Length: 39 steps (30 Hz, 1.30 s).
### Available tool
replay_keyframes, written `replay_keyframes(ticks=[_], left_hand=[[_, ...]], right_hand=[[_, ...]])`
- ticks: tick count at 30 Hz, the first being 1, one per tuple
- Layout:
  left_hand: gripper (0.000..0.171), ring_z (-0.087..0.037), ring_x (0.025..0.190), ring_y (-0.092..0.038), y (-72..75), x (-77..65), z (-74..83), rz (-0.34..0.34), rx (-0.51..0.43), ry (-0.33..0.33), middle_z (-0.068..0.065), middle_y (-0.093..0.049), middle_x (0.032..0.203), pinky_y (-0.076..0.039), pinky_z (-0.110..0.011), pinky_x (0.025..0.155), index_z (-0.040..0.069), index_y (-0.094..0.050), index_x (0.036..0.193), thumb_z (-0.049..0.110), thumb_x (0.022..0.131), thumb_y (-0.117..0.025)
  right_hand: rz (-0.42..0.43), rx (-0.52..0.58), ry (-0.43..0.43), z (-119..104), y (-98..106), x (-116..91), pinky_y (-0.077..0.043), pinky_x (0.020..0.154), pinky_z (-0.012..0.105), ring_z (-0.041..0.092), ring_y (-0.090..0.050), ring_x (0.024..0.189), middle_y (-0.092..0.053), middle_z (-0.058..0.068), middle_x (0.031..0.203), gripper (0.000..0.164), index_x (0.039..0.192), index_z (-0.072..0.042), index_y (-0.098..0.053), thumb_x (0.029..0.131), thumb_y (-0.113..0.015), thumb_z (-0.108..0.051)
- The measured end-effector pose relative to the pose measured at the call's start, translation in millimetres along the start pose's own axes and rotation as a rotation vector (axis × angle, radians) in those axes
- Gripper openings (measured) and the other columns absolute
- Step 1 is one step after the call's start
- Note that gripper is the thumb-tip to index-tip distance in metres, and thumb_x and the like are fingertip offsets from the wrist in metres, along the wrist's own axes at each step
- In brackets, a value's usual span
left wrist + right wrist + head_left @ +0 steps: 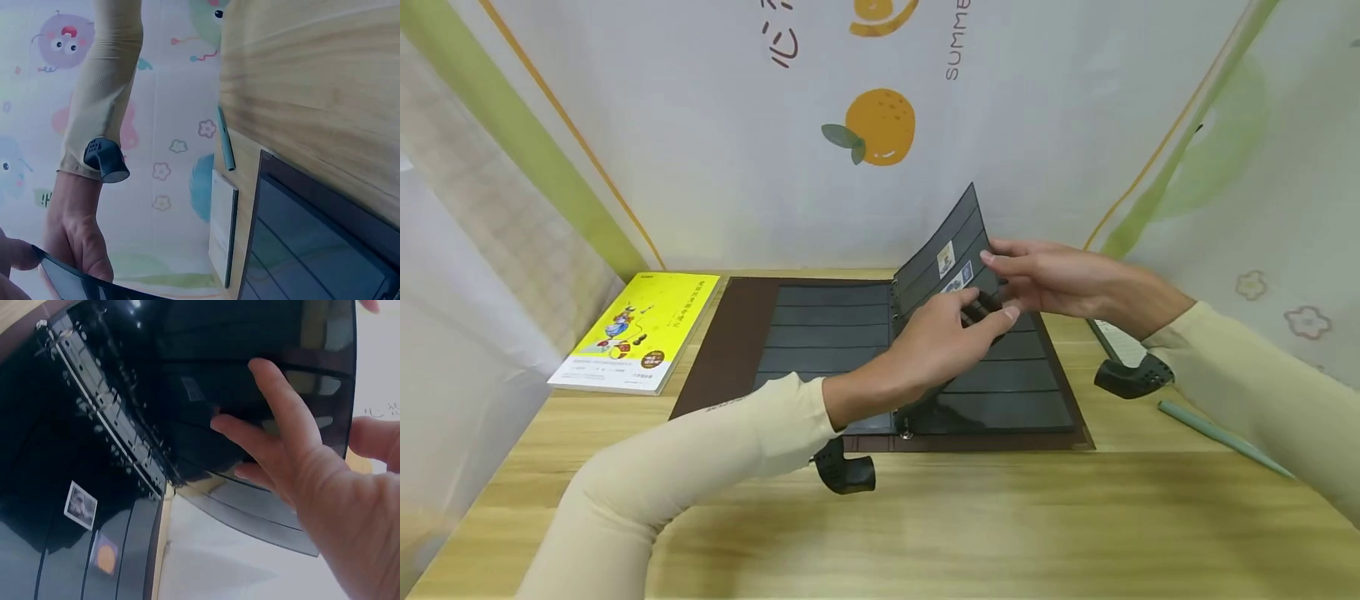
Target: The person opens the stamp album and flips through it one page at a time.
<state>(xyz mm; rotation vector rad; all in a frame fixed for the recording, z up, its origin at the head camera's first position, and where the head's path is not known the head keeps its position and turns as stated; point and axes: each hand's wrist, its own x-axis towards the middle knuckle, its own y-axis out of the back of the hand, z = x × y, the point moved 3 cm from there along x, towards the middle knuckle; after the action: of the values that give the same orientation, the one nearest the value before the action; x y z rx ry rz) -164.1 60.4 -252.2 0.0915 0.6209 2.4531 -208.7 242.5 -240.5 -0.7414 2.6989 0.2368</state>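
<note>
A brown ring-bound stamp album (700, 367) lies open on the wooden table. One black album page (928, 250) stands raised and tilted from the rings, with small stamps (946, 259) in its strips. My left hand (925, 342) pinches the near part of its free edge between thumb and fingers. Farther up that edge, my right hand (1058, 277) holds the page, thumb in front. The right wrist view shows its fingers (290, 419) spread against the page's back. Two more stamps (81, 505) show there on a page beside the metal rings (103, 403).
Left of the album lies a yellow-covered book (647, 325). A pale notepad (1120, 342), partly behind the right wrist, and a green pen (1221, 437) lie to the right. Printed curtains (1000, 125) hang behind and around the table.
</note>
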Motion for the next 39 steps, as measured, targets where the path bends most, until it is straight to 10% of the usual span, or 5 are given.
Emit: replay_keyframes(ticks=[10,20,22,29,39], left_hand=[[0.051,-0.014,0.048,-0.029,36.1,-11.5,0.1,0.02,-0.193,0.016,-0.012,-0.063,0.12,-0.056,-0.036,0.066,0.011,-0.036,0.157,0.017,0.107,-0.04],[0.055,-0.012,0.053,-0.046,84.9,-33.2,-22.6,0.142,-0.232,0.041,-0.01,-0.066,0.134,-0.057,-0.035,0.061,0.019,-0.04,0.155,0.001,0.103,-0.039],[0.057,-0.01,0.046,-0.034,96.0,-39.9,-32.0,0.171,-0.207,0.037,-0.011,-0.065,0.135,-0.057,-0.034,0.06,0.017,-0.038,0.156,0.001,0.102,-0.041],[0.059,-0.006,0.078,-0.074,125.5,-60.5,-61.9,0.237,-0.223,0.054,-0.017,-0.059,0.144,-0.063,-0.04,0.072,0.011,-0.038,0.156,0.0,0.099,-0.049],[0.068,-0.006,0.102,-0.065,149.6,-83.5,-128.3,0.299,-0.256,0.215,-0.023,-0.052,0.147,-0.062,-0.044,0.077,0.004,-0.024,0.16,0.003,0.099,-0.056]], right_hand=[[-0.125,-0.022,0.159,6,-16,6,-0.035,0.12,0.045,0.04,-0.016,0.156,-0.002,0.016,0.171,0.073,0.163,-0.021,0.011,0.109,-0.031,-0.045],[0.04,-0.534,0.161,57,0,0,-0.012,0.117,0.075,0.041,0.003,0.158,0.003,0.005,0.172,0.058,0.163,-0.034,0.002,0.109,-0.01,-0.053],[0.086,-0.675,0.155,75,6,0,-0.012,0.115,0.077,0.041,0.007,0.157,0.006,0.006,0.172,0.058,0.164,-0.031,0.001,0.111,-0.016,-0.048],[0.16,-1.124,0.203,132,7,2,-0.004,0.12,0.07,0.043,0.003,0.157,-0.002,0.011,0.172,0.068,0.164,-0.018,-0.015,0.108,-0.043,-0.044],[0.147,-1.261,0.192,169,-4,-5,-0.012,0.123,0.064,0.04,-0.006,0.158,-0.01,0.01,0.172,0.073,0.163,-0.021,-0.022,0.103,-0.049,-0.053]])
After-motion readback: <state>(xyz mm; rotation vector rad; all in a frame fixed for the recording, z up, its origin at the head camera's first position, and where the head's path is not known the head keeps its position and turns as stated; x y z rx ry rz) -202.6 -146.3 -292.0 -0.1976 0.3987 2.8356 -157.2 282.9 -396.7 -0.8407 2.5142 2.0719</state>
